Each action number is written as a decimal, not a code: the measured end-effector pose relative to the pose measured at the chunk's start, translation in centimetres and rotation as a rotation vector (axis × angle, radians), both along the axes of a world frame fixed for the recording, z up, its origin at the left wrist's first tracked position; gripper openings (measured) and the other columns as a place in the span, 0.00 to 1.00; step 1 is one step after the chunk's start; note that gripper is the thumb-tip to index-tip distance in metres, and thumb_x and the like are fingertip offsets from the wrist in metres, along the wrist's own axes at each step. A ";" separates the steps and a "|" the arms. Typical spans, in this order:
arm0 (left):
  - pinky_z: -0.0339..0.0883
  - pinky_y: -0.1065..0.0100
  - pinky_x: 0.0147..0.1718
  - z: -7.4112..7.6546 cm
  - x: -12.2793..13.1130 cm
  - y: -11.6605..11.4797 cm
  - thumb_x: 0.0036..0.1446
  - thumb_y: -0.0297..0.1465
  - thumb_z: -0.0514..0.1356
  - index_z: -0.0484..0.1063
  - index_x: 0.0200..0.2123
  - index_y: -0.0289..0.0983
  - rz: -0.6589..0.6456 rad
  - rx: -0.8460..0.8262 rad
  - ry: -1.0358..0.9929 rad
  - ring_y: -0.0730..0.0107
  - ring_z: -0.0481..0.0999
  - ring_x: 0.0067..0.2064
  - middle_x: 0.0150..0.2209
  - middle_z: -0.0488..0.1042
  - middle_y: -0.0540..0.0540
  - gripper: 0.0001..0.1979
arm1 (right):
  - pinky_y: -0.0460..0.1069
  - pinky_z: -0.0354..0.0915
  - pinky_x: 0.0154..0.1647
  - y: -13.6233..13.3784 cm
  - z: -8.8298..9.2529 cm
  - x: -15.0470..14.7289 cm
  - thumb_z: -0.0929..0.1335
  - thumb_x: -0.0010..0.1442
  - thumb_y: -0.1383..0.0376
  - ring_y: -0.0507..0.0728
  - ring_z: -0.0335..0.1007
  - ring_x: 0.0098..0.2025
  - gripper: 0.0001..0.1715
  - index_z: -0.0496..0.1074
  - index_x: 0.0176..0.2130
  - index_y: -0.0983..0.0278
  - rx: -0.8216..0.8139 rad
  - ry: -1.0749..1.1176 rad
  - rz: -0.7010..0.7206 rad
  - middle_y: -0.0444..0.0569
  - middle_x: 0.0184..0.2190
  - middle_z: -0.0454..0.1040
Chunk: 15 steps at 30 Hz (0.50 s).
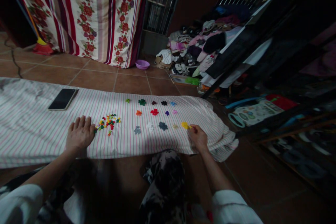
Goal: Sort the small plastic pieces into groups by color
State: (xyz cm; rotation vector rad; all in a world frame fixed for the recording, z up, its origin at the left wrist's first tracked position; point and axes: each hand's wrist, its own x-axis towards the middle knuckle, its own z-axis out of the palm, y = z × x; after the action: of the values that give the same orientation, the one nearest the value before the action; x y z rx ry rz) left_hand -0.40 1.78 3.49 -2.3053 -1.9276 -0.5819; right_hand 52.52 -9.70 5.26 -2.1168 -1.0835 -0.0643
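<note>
My left hand (80, 133) lies flat on the striped cloth with its fingers stretched out. Right beside it is a mixed heap of small coloured pieces (109, 122), in red, yellow, green, orange and white. My right hand (198, 137) is pinched at the edge of a small yellow pile (184, 125); whatever is between the fingertips is too small to make out. Left of that pile runs a row of beige (175, 126), dark grey (163, 126), white (150, 126) and light grey (137, 130) piles. Farther back lie red (154, 112), orange (138, 112) and dark green (142, 102) piles, among others.
A phone (63, 99) lies on the cloth-covered surface (110, 94) at the left. Beyond it are a floral curtain (97, 17), a broom (42, 47) and a purple basin (142, 64). Heaped clothes (202, 45) and a rack (288, 129) stand to the right.
</note>
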 end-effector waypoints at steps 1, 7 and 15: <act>0.57 0.36 0.61 0.0 0.0 0.0 0.65 0.38 0.43 0.67 0.59 0.25 0.001 0.001 0.002 0.36 0.61 0.67 0.62 0.66 0.22 0.29 | 0.54 0.70 0.42 0.2 -0.1 0.2 0.62 0.51 0.58 0.60 0.73 0.35 0.19 0.78 0.35 0.62 0.000 -0.010 -0.009 0.53 0.32 0.80; 0.57 0.37 0.61 -0.1 0.1 0.0 0.65 0.38 0.42 0.66 0.60 0.27 0.019 0.010 0.001 0.38 0.61 0.67 0.63 0.66 0.24 0.29 | 0.56 0.70 0.46 2.0 -0.6 1.3 0.62 0.50 0.61 0.61 0.72 0.38 0.16 0.77 0.31 0.62 -0.025 -0.065 0.019 0.55 0.34 0.78; 0.57 0.37 0.60 -0.5 -0.3 0.3 0.65 0.38 0.42 0.67 0.58 0.27 -0.001 -0.002 0.045 0.36 0.61 0.67 0.62 0.66 0.23 0.28 | 0.58 0.68 0.53 3.0 -1.8 2.0 0.62 0.52 0.63 0.62 0.73 0.43 0.15 0.77 0.31 0.63 -0.075 -0.083 0.054 0.57 0.37 0.79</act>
State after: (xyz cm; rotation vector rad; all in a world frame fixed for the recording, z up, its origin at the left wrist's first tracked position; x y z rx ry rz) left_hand -0.74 2.06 3.01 -2.3007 -1.9081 -0.5241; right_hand 54.57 -6.73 3.45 -2.1663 -1.2084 -0.0871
